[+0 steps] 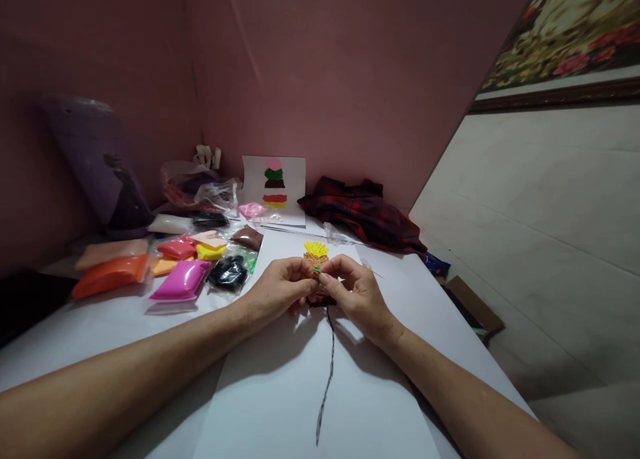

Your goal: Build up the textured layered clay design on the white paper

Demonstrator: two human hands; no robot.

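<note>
My left hand (295, 280) and my right hand (353, 289) meet over a white sheet of paper (280, 392), thumbs and forefingers pinched together. A small green piece of clay (317, 269) shows between the fingertips; most of it is hidden. Beneath and around the fingers lies a clay picture: a yellow tuft (316, 248) at the top, an orange-brown band (314, 260) below it and a dark brown part (321, 302) partly covered by my hands. From there a thin black twisted strand (330, 366) runs down the paper towards me.
To the left lie several clay packets, among them magenta (181, 280), orange (111, 276) and black (229, 272). A sheet with coloured bands (274, 179) leans at the back beside a dark red checked cloth (365, 212). A purple container (103, 172) stands far left.
</note>
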